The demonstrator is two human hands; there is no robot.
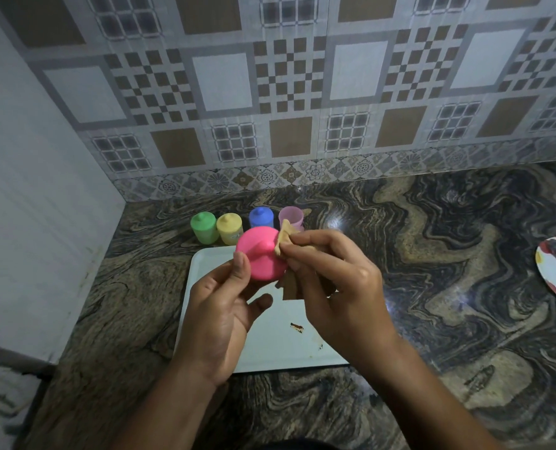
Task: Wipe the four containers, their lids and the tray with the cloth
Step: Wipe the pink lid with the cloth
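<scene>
Left hand (220,315) grips pink lid (259,254) | right hand (332,280) pinches tan cloth (284,243) against it | pink container (291,217) stands open, contents unseen; green (203,227), yellow (229,228), blue (261,217) containers capped.

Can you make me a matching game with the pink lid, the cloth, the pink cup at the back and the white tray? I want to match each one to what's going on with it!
Things:
1. pink lid
2. cloth
3. pink cup
4. tray

What's going on:
A. has a brown smear on it
B. stands open with no lid on
C. held in the left hand
D. pinched in the right hand

Pairs: 1-C, 2-D, 3-B, 4-A
</scene>
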